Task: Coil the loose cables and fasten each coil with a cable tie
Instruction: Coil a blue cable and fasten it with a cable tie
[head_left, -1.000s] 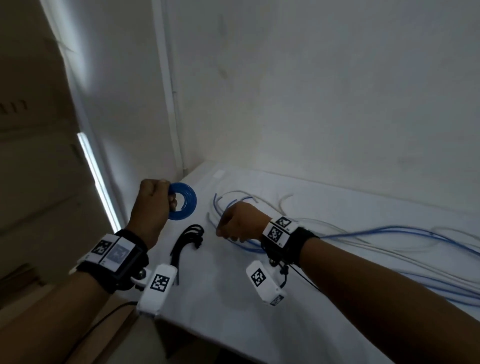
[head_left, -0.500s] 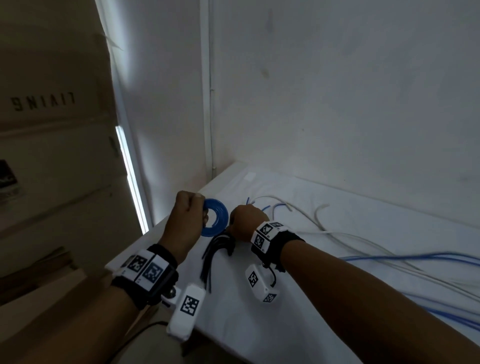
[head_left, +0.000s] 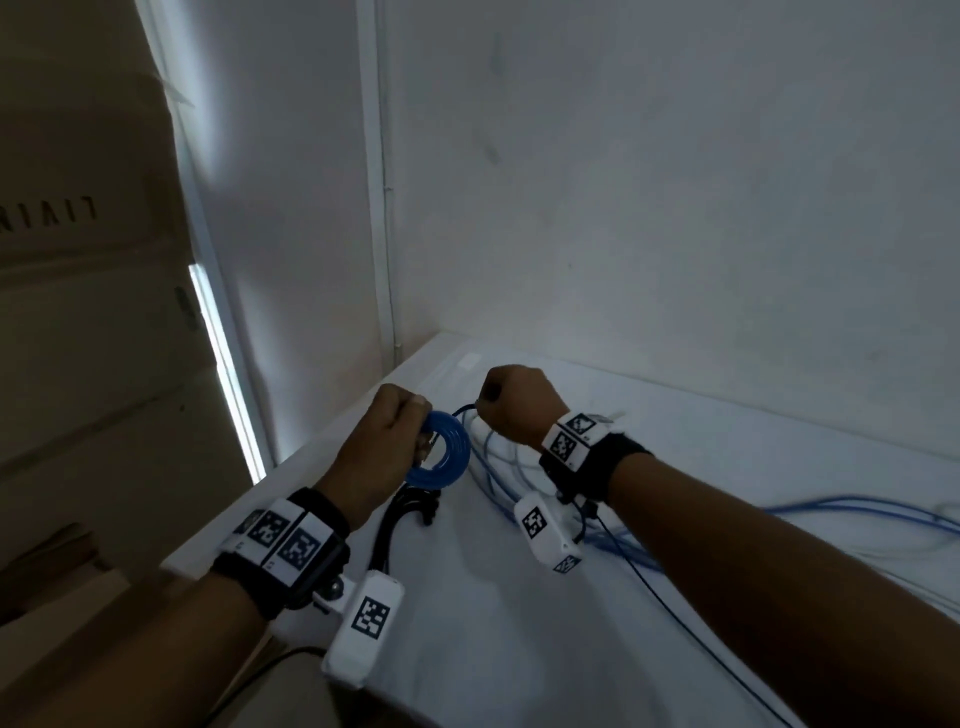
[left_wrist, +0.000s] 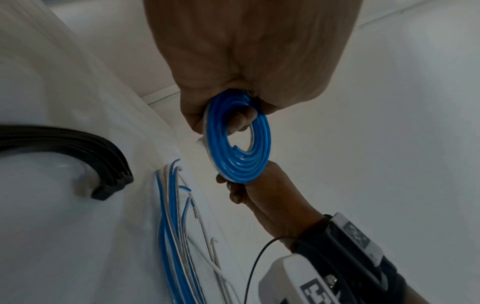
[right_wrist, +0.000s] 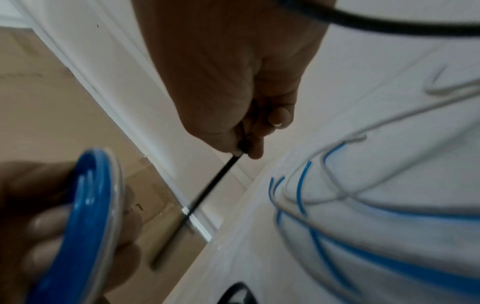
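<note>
Two hands were raised above the white bench (head_left: 519, 649). Your left hand (head_left: 382, 441) closed its grip around the blue coil (head_left: 441, 449), held upright; your right hand (head_left: 511, 402) pinched a black cable tie (right_wrist: 207, 197) just beside it. Loose cables (left_wrist: 176, 236) lay on the bench beneath.

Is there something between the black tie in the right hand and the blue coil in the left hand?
Nothing visible. The tie hangs from the right hand beside the coil, which the left hand holds; only air lies between.
</note>
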